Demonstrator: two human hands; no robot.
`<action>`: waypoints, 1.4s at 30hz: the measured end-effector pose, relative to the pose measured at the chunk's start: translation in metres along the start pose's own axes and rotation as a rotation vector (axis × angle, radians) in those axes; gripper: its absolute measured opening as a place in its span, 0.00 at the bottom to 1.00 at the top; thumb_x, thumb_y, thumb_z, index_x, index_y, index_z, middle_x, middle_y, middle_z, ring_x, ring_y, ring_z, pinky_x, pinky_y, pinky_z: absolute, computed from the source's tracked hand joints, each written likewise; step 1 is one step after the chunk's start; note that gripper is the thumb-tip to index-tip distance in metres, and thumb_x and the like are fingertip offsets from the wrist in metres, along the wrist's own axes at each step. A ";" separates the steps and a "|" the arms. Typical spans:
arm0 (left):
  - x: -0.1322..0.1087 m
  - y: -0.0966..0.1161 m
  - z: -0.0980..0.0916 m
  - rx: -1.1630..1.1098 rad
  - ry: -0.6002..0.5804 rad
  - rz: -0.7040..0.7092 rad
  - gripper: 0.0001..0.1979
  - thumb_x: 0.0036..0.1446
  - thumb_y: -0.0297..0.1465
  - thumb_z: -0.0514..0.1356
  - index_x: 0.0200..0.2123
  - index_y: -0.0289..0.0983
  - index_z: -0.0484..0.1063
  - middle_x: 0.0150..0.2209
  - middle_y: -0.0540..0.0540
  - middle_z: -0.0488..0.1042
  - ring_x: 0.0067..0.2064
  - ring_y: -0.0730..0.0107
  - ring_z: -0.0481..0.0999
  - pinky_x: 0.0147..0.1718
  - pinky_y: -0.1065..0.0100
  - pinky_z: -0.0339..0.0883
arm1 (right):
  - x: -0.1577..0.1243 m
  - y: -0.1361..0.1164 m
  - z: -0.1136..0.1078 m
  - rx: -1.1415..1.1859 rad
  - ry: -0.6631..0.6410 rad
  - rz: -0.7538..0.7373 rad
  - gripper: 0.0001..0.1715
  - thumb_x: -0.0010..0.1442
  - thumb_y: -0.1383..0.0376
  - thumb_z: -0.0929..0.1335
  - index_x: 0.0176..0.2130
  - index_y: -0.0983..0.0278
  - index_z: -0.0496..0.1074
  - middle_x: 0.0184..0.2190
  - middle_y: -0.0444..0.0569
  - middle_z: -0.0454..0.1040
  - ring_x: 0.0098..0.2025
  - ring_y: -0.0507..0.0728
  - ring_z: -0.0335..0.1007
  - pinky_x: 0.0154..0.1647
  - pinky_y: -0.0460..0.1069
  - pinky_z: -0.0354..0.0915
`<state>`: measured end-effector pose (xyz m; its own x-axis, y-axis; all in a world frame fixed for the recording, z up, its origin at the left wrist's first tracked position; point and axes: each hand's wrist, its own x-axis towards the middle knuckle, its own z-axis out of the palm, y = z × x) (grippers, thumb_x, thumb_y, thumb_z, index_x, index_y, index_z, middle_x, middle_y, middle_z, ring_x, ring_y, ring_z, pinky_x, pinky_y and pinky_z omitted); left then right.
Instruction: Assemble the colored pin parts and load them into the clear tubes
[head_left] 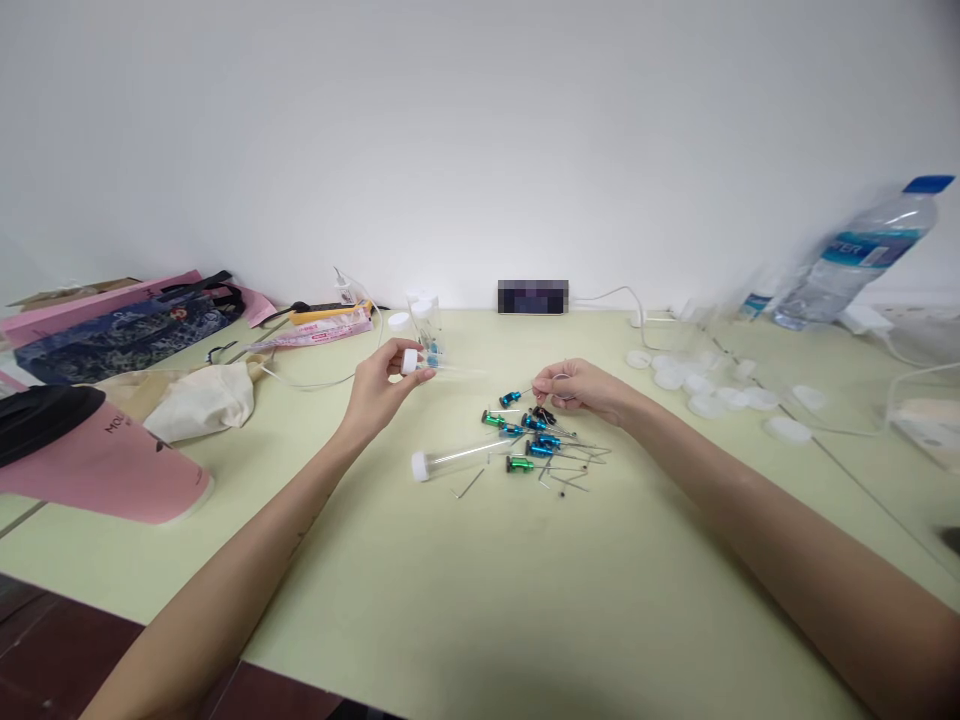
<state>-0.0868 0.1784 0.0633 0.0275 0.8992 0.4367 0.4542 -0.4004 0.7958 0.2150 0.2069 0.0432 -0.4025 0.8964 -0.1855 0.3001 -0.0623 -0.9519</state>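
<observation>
My left hand [382,388] is closed around the white-capped end of a clear plastic tube [459,369], which points right above the table. My right hand [574,388] pinches the thin metal rod of a small blue metal tool [511,399] with a dark knob. Below it lies a loose pile of similar blue tools [538,449] and green tools [519,465], their thin rods crossing. Another clear tube [466,456] with a white cap lies left of the pile. An L-shaped hex key [470,484] rests in front of that tube.
Several white caps [706,405] lie scattered at right, near a large water bottle [862,255]. Clear tubes [425,315] stand behind my left hand. A pink cup [142,460], a white cloth [202,402] and a patterned bag [135,335] occupy the left. A dark-screened device [533,298] leans against the wall.
</observation>
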 end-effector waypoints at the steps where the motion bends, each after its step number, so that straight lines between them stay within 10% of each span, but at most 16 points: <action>1: 0.000 -0.001 0.001 -0.044 0.019 -0.009 0.16 0.48 0.39 0.65 0.40 0.39 0.71 0.36 0.48 0.75 0.35 0.68 0.72 0.35 0.68 0.65 | -0.002 -0.002 -0.001 -0.036 -0.027 0.018 0.18 0.51 0.53 0.72 0.31 0.66 0.72 0.28 0.48 0.73 0.21 0.46 0.53 0.21 0.44 0.49; 4: -0.002 -0.006 0.007 -0.244 -0.019 -0.108 0.17 0.51 0.42 0.63 0.38 0.36 0.69 0.33 0.46 0.75 0.30 0.71 0.70 0.31 0.69 0.64 | -0.009 -0.012 -0.005 -0.238 -0.077 0.073 0.20 0.54 0.52 0.70 0.41 0.62 0.70 0.22 0.45 0.72 0.20 0.48 0.54 0.21 0.45 0.50; 8: -0.008 -0.007 0.019 -0.377 -0.170 -0.261 0.19 0.55 0.46 0.59 0.35 0.34 0.67 0.31 0.43 0.75 0.26 0.75 0.66 0.30 0.69 0.62 | -0.016 -0.028 -0.006 -0.508 0.175 -0.036 0.20 0.60 0.50 0.64 0.42 0.62 0.69 0.24 0.47 0.73 0.28 0.54 0.63 0.28 0.48 0.59; 14: -0.019 0.005 0.033 -0.288 -0.223 -0.228 0.18 0.53 0.45 0.61 0.33 0.36 0.65 0.28 0.47 0.74 0.27 0.74 0.65 0.27 0.71 0.59 | -0.022 -0.041 0.014 -0.163 0.044 -0.209 0.25 0.64 0.51 0.60 0.55 0.59 0.65 0.48 0.52 0.70 0.45 0.57 0.69 0.49 0.53 0.64; 18: -0.019 0.007 0.032 -0.208 -0.210 -0.155 0.17 0.52 0.44 0.63 0.33 0.37 0.65 0.28 0.49 0.72 0.29 0.72 0.67 0.26 0.71 0.58 | -0.026 -0.047 0.024 -0.261 0.085 -0.252 0.33 0.62 0.55 0.64 0.63 0.58 0.55 0.42 0.50 0.73 0.43 0.58 0.71 0.51 0.56 0.64; 25: -0.020 0.014 0.028 -0.148 -0.145 0.008 0.15 0.52 0.42 0.63 0.35 0.38 0.64 0.31 0.51 0.68 0.31 0.73 0.66 0.29 0.71 0.58 | -0.035 -0.053 0.027 -0.338 0.250 -0.398 0.20 0.57 0.56 0.69 0.48 0.61 0.72 0.39 0.49 0.75 0.37 0.58 0.72 0.44 0.57 0.67; 42: -0.069 0.080 0.093 -0.094 -0.484 0.075 0.16 0.61 0.48 0.49 0.39 0.42 0.61 0.29 0.52 0.72 0.28 0.71 0.67 0.29 0.70 0.57 | -0.116 -0.034 0.046 -0.190 0.780 -0.691 0.19 0.67 0.51 0.55 0.48 0.57 0.63 0.41 0.49 0.68 0.44 0.57 0.71 0.42 0.51 0.70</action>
<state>0.0308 0.1010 0.0578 0.4768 0.8375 0.2671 0.3537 -0.4609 0.8139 0.2116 0.0854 0.0860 0.1088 0.7490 0.6536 0.3757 0.5778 -0.7246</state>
